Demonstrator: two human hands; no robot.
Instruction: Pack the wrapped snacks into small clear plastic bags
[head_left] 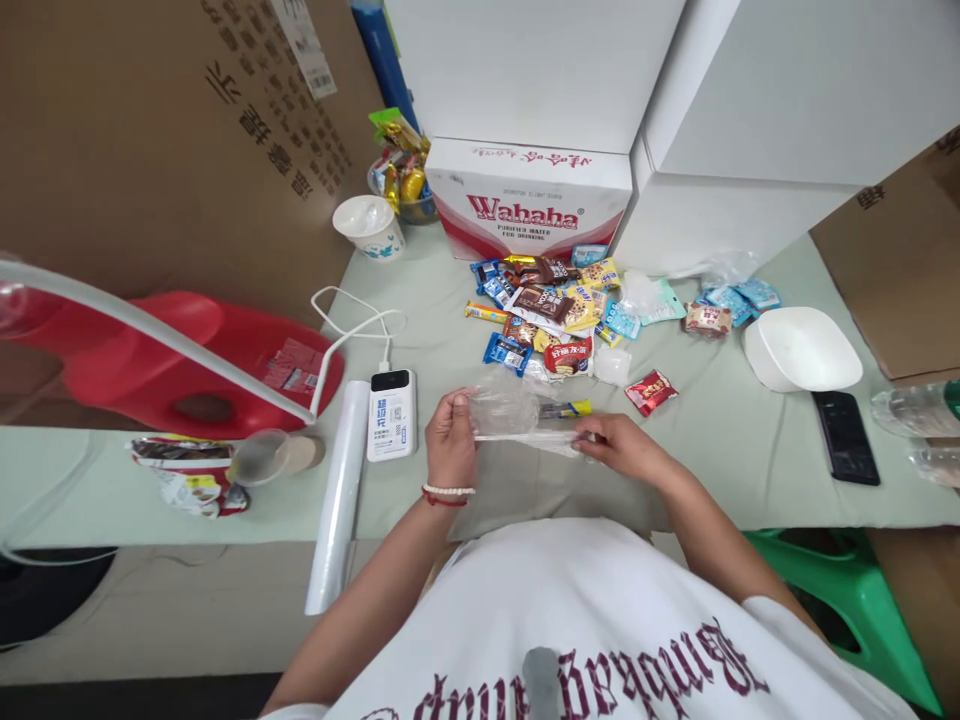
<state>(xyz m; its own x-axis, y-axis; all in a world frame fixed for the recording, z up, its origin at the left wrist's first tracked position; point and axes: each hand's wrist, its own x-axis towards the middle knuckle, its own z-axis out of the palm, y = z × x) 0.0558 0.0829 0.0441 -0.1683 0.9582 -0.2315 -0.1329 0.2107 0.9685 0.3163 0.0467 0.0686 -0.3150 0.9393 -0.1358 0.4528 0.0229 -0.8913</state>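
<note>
Between my two hands a clear plastic bag (510,412) is stretched level above the table, its pale near edge pulled straight. My left hand (451,435) pinches the left end, thumb on top; a beaded white bracelet and a red one circle that wrist. At the other end, my right hand (621,447) grips the edge with curled fingers. Just beyond the bag lies a yellow-and-grey snack stick (566,409), partly covered by it. A heap of wrapped snacks (551,305) spreads behind, and a red snack packet (651,392) lies apart to the right.
A power bank (392,415) with a white cable and a plastic film roll (341,490) lie left. A white bowl (802,350) and a phone (846,437) are right. A Wahaha carton (529,200) stands behind, beside a paper cup (369,228). A red jug (187,360) lies far left.
</note>
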